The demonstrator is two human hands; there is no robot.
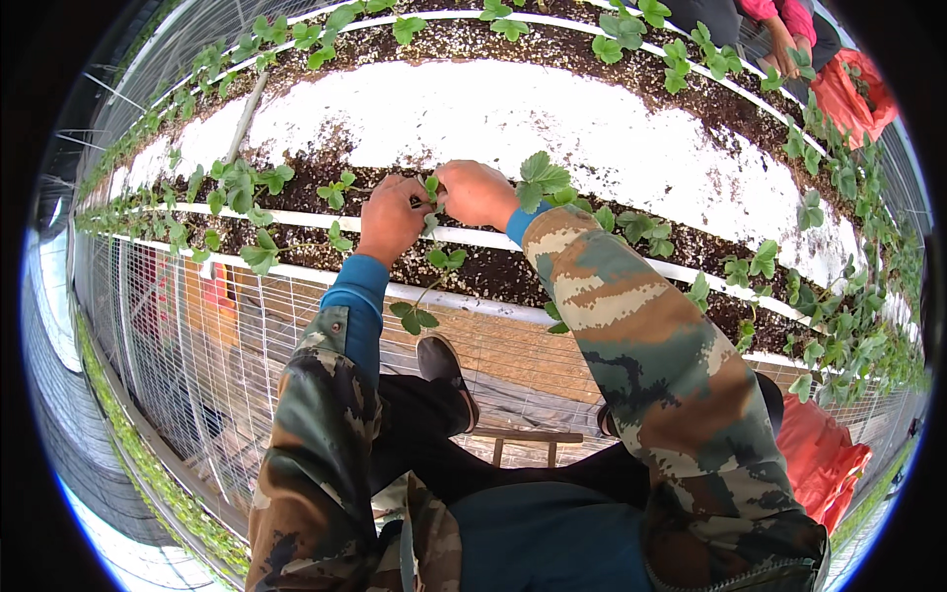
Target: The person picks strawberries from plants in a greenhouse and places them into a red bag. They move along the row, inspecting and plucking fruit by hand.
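My left hand (392, 220) and my right hand (475, 194) meet over the dark growing medium (296, 164) of a planting bed. Between them is a small strawberry plant, one leaf (431, 185) of it standing up between the fingers. The left thumb and fingers pinch it; the right fingers curl in against it from the other side, their tips partly hidden. Just below, a trifoliate leaf (446, 259) hangs over the white pipe (473, 237), and another leaf (413, 317) droops past the bed's front edge. Close to the right cuff stands a larger strawberry leaf (544, 180).
Beyond lies a bright white strip (459, 103), then another planted row (510, 29). White wire mesh (244, 325) hangs below the front edge. A wooden stool (527, 436) is between my legs. Red bags (821, 462) lie at right; another person's hands (784, 52) work upper right.
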